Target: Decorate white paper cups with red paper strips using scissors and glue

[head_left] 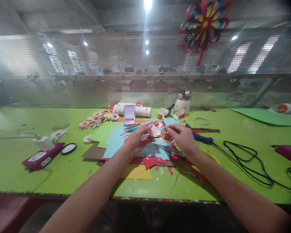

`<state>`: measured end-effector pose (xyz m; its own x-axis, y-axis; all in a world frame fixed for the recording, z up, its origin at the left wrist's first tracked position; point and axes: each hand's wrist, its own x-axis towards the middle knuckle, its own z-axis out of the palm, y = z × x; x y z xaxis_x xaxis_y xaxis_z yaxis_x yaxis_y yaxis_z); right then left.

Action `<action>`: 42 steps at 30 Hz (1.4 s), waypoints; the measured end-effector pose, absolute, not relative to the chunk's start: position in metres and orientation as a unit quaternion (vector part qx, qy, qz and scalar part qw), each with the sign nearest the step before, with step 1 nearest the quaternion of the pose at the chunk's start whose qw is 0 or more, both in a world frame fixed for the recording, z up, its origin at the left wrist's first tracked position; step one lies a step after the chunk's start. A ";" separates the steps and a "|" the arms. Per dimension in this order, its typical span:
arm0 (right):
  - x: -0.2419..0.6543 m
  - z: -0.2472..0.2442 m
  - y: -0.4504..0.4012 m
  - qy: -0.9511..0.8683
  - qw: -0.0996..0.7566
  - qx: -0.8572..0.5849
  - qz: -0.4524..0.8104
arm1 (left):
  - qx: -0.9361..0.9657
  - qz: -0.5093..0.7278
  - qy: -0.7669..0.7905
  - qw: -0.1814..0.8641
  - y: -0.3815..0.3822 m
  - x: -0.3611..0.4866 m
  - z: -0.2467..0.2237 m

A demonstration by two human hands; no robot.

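The left hand (138, 137), half open, and the right hand (180, 136), fingers pinched, hold a paper cup (166, 137) over the paper pile (115, 142). Scraps (170, 171) lie near the table's (82, 181) front edge.

Counting two bare hands (138, 139), two cup pieces (167, 137) at the fingers, two paper cups (163, 113) by one flask (182, 105). Also one phone (129, 114), one hanging pinwheel (205, 24), two purple power strips (35, 160) — one charger (45, 144), one clear ring (202, 121). Paper scraps (170, 171) — many, too small to tally.
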<state>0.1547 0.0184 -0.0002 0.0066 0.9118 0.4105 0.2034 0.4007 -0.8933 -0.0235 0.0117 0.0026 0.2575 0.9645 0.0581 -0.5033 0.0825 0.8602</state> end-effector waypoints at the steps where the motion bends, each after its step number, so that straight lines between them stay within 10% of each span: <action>1: 0.155 -0.001 0.019 -0.628 0.553 -0.446 0.317 | 0.410 0.539 0.278 0.681 0.011 -0.022 0.002; 42: 0.158 0.000 0.024 -0.616 0.579 -0.433 0.312 | 0.352 0.563 0.281 0.693 0.011 -0.022 0.000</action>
<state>0.1577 0.0244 0.0001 0.0458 0.8949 0.4440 0.1717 0.4308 -0.8860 -0.0217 0.0113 -0.0001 0.2092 0.9779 0.0068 -0.5828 0.1191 0.8038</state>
